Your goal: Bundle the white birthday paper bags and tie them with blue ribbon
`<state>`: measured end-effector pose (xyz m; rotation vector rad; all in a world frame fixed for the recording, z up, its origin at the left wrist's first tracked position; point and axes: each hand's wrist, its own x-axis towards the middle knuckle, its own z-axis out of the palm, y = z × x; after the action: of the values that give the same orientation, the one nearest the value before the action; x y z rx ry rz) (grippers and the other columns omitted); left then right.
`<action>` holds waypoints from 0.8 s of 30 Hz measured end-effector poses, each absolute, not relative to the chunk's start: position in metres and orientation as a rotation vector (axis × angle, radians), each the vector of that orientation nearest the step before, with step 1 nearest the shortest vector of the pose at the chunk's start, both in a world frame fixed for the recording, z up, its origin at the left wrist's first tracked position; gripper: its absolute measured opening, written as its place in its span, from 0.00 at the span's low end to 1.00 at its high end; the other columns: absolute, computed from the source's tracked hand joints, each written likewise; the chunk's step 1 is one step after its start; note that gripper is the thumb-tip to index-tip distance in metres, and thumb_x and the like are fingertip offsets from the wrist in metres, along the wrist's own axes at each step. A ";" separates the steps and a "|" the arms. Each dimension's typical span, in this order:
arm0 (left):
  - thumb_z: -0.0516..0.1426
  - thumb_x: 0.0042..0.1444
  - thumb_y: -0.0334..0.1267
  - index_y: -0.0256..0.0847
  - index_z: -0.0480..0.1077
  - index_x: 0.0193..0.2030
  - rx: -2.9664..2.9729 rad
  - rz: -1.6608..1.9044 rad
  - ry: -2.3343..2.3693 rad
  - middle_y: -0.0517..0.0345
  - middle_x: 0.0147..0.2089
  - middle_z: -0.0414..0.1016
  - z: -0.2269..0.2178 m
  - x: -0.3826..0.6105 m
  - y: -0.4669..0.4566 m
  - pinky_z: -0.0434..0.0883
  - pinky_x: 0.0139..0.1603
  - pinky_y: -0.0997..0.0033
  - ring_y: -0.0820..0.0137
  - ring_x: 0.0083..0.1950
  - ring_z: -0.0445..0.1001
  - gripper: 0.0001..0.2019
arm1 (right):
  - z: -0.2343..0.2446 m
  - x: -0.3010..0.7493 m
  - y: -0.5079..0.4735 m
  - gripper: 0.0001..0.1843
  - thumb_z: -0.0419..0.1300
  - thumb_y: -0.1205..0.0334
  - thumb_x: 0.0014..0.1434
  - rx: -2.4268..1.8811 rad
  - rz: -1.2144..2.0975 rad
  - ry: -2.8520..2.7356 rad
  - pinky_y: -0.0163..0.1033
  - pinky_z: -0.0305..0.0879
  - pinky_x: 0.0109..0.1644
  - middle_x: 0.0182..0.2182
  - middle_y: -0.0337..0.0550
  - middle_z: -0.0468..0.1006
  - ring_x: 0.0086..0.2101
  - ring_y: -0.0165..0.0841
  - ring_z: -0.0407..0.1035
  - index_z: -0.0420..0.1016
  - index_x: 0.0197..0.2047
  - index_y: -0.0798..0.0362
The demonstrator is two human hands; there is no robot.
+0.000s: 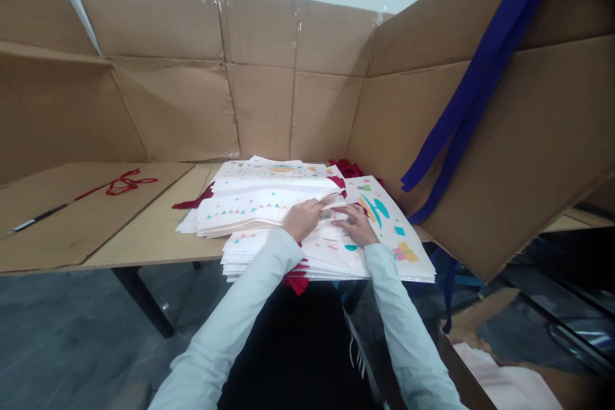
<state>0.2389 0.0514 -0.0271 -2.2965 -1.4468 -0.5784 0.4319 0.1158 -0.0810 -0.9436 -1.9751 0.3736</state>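
A pile of white printed sheets [273, 192] with coloured bunting and dots lies across a lower stack of white sheets [413, 256]. My left hand [302, 219] is closed on the right edge of the upper pile; its fingertips are partly hidden. Facing it, my right hand [356, 224] touches the folded edge with its fingers stretched to the left and apart. Dark red fabric pieces stick out at the left [196, 198], behind [346, 168] and at the front [296, 282] of the stacks.
Cardboard walls [168, 109] enclose the wooden table [158, 240]. A pen-like stick [41, 218] with a red cord [125, 186] lies at the left. Blue straps [473, 90] hang over the right panel. Below right stands a cardboard box [461, 365] holding white material.
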 end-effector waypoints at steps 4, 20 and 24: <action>0.46 0.61 0.34 0.41 0.63 0.54 -2.238 -0.577 -1.377 0.52 0.43 0.72 -0.031 0.240 0.048 0.70 0.38 0.72 0.68 0.43 0.71 0.16 | -0.077 0.428 0.110 0.24 0.64 0.52 0.43 -0.931 0.307 -1.753 0.45 0.58 0.49 0.45 0.47 0.68 0.44 0.39 0.61 0.71 0.44 0.51; 0.46 0.59 0.30 0.35 0.70 0.35 -2.159 -0.560 -1.023 0.48 0.42 0.71 -0.048 0.249 0.051 0.68 0.42 0.65 0.65 0.44 0.71 0.12 | -0.051 0.422 0.081 0.13 0.57 0.54 0.43 -0.864 1.265 -1.130 0.41 0.67 0.32 0.30 0.44 0.76 0.34 0.40 0.70 0.71 0.32 0.52; 0.48 0.59 0.37 0.38 0.71 0.36 -2.248 -0.540 -1.124 0.51 0.42 0.69 -0.042 0.248 0.049 0.65 0.43 0.66 0.65 0.44 0.68 0.11 | -0.040 0.422 0.074 0.15 0.60 0.57 0.40 -0.876 1.364 -1.194 0.40 0.68 0.31 0.36 0.44 0.76 0.36 0.40 0.70 0.72 0.35 0.52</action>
<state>0.2481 0.0493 -0.0420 -2.2482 -1.1236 -0.5403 0.4216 0.0744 -0.0401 -0.8763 -1.1939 1.3639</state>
